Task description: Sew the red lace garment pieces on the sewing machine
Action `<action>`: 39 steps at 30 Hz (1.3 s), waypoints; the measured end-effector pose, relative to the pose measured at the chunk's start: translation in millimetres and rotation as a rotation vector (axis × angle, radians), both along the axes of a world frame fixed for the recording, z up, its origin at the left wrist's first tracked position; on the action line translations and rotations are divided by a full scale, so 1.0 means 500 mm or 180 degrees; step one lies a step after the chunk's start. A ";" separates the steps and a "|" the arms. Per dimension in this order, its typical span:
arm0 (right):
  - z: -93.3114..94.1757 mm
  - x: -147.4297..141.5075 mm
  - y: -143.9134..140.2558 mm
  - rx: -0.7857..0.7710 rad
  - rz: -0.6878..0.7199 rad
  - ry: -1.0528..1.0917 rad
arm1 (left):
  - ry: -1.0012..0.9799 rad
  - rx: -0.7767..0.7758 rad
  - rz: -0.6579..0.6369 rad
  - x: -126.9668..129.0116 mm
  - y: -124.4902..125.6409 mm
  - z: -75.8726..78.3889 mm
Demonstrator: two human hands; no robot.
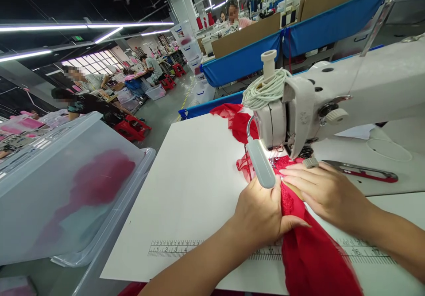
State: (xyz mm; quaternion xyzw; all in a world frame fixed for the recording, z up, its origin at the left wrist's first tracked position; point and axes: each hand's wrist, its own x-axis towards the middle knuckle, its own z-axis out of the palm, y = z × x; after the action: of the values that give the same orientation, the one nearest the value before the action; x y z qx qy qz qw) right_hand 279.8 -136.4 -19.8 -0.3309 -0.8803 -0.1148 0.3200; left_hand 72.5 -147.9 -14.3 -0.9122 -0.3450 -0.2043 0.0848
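Observation:
A white sewing machine stands on a white table. Red sheer fabric runs from the table's near edge, under the machine's needle area, and out behind it. My left hand presses on the fabric's left side just before the needle, beneath the small grey lamp. My right hand lies flat on the fabric's right side, fingers stretched toward the presser foot. Both hands hold the cloth down against the table.
Red-handled thread snips lie on the machine bed at right. A translucent plastic bin with red cloth inside sits at left. A printed ruler marks the table's front. Other people work at benches farther back.

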 end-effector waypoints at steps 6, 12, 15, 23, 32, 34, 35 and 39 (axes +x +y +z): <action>0.000 0.006 0.003 0.0118 0.0065 -0.0149 | 0.0298 0.0146 0.0069 0.001 -0.013 0.004; 0.008 -0.001 0.006 0.0137 0.0031 -0.0099 | 0.0340 0.0270 0.0064 -0.001 -0.009 -0.006; 0.010 -0.003 0.008 0.0136 -0.0018 -0.0056 | 0.0366 0.0199 0.0090 0.000 -0.006 -0.011; -0.004 -0.003 0.014 -0.0058 -0.0122 -0.0103 | 0.0348 0.0246 0.0146 -0.003 -0.006 -0.009; -0.005 -0.004 0.017 -0.0124 -0.0088 -0.0055 | 0.0532 0.0118 0.0150 -0.005 -0.007 -0.010; -0.006 -0.003 0.017 -0.0118 -0.0122 -0.0089 | 0.0517 0.0153 0.0157 -0.005 -0.006 -0.009; -0.007 -0.002 0.018 -0.0119 -0.0142 -0.0114 | 0.0497 0.0169 0.0159 -0.005 -0.004 -0.009; -0.006 0.000 0.021 -0.0158 -0.0190 -0.0214 | 0.0381 0.0107 0.0155 -0.006 0.004 -0.006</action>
State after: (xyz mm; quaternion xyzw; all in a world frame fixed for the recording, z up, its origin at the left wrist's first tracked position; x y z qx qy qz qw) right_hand 279.5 -125.8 -23.0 -0.3609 -0.8829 -0.1135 0.2783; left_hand 69.4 -145.9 -17.2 -0.9125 -0.3579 -0.1531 0.1256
